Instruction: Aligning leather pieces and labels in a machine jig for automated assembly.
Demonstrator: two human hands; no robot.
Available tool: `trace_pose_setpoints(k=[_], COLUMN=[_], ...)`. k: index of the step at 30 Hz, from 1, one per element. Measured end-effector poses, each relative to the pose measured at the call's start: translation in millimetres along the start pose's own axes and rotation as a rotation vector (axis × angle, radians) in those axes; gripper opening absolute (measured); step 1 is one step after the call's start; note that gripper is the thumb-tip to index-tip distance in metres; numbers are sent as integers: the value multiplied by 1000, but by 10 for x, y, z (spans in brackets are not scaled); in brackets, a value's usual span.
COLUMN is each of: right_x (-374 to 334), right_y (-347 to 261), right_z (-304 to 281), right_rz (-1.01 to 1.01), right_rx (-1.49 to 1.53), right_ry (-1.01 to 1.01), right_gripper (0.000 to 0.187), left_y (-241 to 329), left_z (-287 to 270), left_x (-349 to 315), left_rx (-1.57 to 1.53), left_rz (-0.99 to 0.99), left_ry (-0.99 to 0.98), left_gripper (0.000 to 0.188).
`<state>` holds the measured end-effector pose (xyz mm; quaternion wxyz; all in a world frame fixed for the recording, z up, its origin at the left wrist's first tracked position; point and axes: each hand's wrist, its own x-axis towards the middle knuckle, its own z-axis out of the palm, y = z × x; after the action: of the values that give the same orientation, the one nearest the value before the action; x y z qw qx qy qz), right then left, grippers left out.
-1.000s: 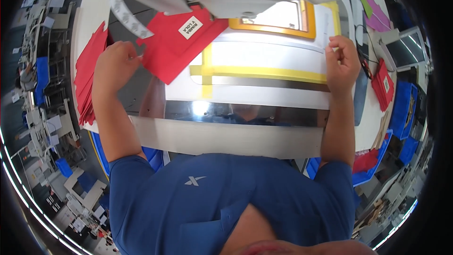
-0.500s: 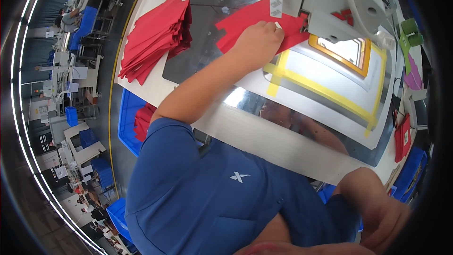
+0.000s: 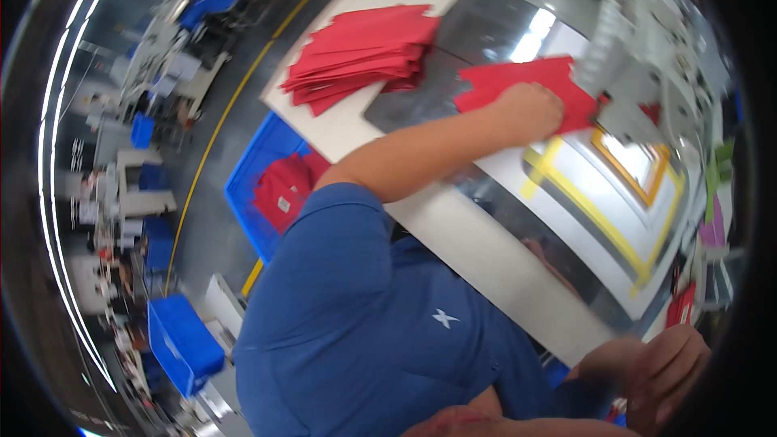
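Under the sewing machine's head lies a flat red fabric piece [image 3: 506, 81] with a notched edge. My left hand [image 3: 530, 113] rests on its near side, fingers curled down and closed on the fabric; the fingertips are hidden. Low at the right, close to my body, is my right hand [image 3: 668, 368], raised off the table. Its fingers are bent and pressed together, and whatever they hold does not show. The pale sewing machine [image 3: 635, 97] is blurred. Beside the red piece, a yellow-orange frame [image 3: 647, 186] sits on a white sheet edged with yellow tape [image 3: 595, 222].
A stack of red fabric pieces [image 3: 364, 53] stands on the table's left end. Below that end, a blue bin [image 3: 247, 182] holds more red pieces [image 3: 283, 194]. Another blue bin [image 3: 186, 348] stands at the lower left. Green and purple things [image 3: 714, 222] lie at the far right.
The whole view has swung, so the table sits farther right and more of the blue bin shows. My left hand stays at the red piece; a white bit by its fingers no longer shows.
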<state>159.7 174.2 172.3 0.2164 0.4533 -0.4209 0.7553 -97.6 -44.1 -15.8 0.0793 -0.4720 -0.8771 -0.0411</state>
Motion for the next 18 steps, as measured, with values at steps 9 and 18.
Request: trace_pose_setpoints(k=[9, 18], right_x=[-1611, -1962], right_y=[466, 877], right_z=[-1353, -1410], right_rz=[915, 1033], right_rx=[-546, -560], right_ry=[506, 662], right_gripper=[19, 18], left_y=[-485, -1022], left_z=[-1459, -1697], left_x=[-1905, -4807], left_rx=[-686, -164], left_rz=[-571, -1649], left_ry=[109, 323], left_gripper=[37, 39])
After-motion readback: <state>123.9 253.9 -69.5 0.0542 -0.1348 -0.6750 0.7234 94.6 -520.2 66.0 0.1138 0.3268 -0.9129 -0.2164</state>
